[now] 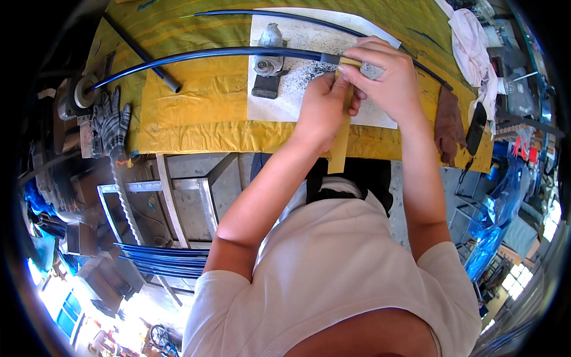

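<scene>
A long, glossy dark-blue rod (196,55) crosses the table, its grey end (329,58) between my hands. A tan strip (338,156) is wrapped over the rod's right tip and hangs past the table's front edge. My right hand (389,74) pinches the strip at the tip from above, thumb and fingers closed. Just below, my left hand (324,107) closes its thumb and fingers on the hanging part of the strip. Left of my hands, the rod passes over a cloth-wrapped support (269,50).
Dark specks lie on a white board (262,110) over the yellow table cover (190,113). A dark block (265,86), a second rod (285,18) and a dark tube (143,55) lie around. At left are a round spindle (83,92) and a grey glove (111,122); a brown cloth (449,128) hangs right.
</scene>
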Tool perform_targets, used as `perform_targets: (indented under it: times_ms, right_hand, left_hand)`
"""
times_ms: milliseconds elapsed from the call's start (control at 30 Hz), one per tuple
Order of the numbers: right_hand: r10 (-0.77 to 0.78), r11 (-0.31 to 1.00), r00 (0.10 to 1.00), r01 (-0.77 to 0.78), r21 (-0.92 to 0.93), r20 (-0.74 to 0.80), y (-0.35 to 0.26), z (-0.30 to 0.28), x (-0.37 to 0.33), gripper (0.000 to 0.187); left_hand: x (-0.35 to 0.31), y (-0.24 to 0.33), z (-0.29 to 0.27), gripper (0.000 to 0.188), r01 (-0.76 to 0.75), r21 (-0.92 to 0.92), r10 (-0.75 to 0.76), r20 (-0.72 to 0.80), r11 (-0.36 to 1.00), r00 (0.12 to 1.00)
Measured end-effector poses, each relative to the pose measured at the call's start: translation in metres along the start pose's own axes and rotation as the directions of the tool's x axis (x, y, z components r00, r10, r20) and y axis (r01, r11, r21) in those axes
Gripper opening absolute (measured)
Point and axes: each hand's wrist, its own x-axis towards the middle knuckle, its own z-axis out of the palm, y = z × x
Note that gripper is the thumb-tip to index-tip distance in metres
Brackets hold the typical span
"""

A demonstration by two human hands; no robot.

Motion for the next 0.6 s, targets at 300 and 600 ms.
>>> perform_targets:
  times_ms: [300, 600]
  right_hand:
    - [-0.043, 0.998, 0.998, 0.045, 0.047, -0.045, -0.003, 0.018, 0.012, 0.018]
    - [-0.039, 0.997, 0.999, 0.041, 0.070, -0.038, -0.006, 0.019, 0.013, 0.017]
  left_hand:
    - [-0.001, 0.010, -0.011, 0.027, -0.031, -0.005, 0.031, -0.036, 1.000, 0.999]
    - [0.000, 0.008, -0.015, 0.025, -0.043, -0.008, 0.043, -0.024, 0.999, 0.999]
